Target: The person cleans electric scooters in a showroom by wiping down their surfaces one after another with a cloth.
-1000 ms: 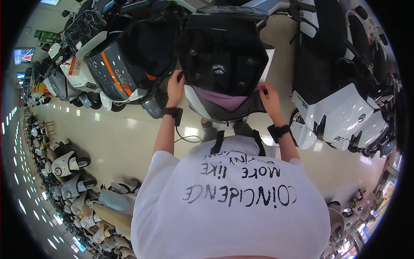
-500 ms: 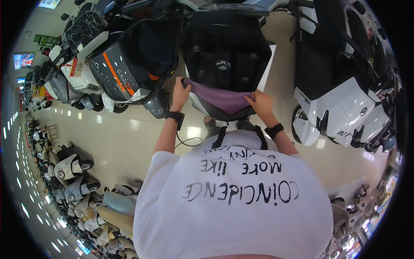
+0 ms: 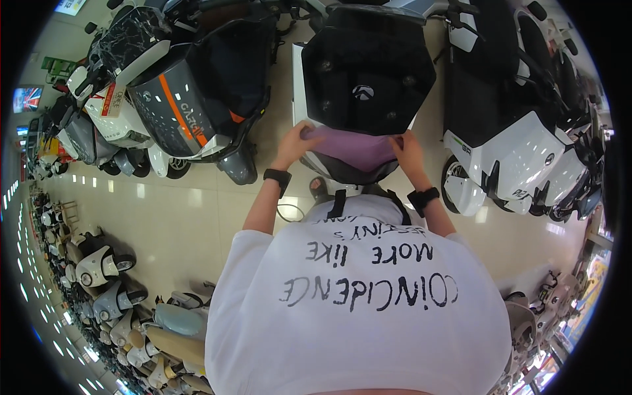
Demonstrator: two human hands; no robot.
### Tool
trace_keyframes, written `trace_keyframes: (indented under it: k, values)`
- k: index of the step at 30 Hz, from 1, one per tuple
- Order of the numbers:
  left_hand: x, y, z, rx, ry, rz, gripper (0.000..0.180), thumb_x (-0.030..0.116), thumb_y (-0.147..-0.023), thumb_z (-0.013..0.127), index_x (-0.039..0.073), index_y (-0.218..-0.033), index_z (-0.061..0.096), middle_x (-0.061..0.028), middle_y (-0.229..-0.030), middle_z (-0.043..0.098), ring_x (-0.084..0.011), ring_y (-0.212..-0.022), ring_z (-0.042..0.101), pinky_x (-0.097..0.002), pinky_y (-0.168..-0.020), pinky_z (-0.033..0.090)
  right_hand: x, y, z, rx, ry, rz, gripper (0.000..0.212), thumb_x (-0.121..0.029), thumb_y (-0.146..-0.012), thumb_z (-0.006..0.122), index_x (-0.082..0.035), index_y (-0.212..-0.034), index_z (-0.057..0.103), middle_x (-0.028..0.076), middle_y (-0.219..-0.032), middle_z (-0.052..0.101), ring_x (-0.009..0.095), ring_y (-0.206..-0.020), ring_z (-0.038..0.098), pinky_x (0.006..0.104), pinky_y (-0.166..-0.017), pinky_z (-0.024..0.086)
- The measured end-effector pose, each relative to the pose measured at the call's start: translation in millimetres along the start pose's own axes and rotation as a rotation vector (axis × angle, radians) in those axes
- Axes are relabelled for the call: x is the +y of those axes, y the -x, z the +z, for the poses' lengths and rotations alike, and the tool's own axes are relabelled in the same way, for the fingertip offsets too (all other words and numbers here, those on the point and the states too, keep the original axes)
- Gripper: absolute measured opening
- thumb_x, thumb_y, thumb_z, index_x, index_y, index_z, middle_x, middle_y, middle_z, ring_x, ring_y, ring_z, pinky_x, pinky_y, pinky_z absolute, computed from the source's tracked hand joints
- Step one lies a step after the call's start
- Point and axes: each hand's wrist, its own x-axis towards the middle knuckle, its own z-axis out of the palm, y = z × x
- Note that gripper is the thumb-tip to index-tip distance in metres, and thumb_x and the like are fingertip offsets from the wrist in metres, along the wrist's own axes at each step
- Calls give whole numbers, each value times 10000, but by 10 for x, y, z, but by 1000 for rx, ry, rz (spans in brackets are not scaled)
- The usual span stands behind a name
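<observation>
A purple cloth [image 3: 355, 150] is spread across the near, lower part of a black-and-white scooter [image 3: 298, 79], just below its broad dark panel [image 3: 375, 59]. At the cloth's left end my left hand [image 3: 299, 143] grips it, the thumb lying over its surface. My right hand [image 3: 409, 155] pinches the right end, close to the panel's lower corner. Between both hands the cloth looks fairly flat, with its lower edge following the scooter's curved body. The undersides of my fingers are hidden.
A dark scooter with an orange stripe [image 3: 174, 108] stands close on the left, a white one [image 3: 520, 161] on the right. A cable [image 3: 289, 212] lies on the tiled floor [image 3: 191, 217] by my foot [image 3: 318, 187]. Rows of scooters [image 3: 99, 264] stand behind at left.
The scooter and cloth appear shifted right in view. The cloth, bunched at its left end before, is now spread flatter; my left hand has moved inward and my right hand slightly right.
</observation>
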Motion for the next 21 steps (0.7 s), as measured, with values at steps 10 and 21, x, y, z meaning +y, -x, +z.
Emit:
trace_keyframes:
  k: [10,21]
  values:
    - [201,-341,-31,282,-245,126,221,196,-694,609,27,-827,556,-165,-715,569,-324,-668,549,-337,-594,423,-108,-269,-116,48,52,154,283,-112,-744,537,-38,-1017,523,190,-816,586,372,-783,553,414,-669,446]
    - [380,-719,-188,456,21,167,161,116,-720,589,23,-839,534,-173,-723,562,-336,-665,547,-342,-584,423,124,-466,-13,205,-200,42,250,-75,-714,576,-36,-957,526,162,-807,570,327,-735,560,388,-642,448]
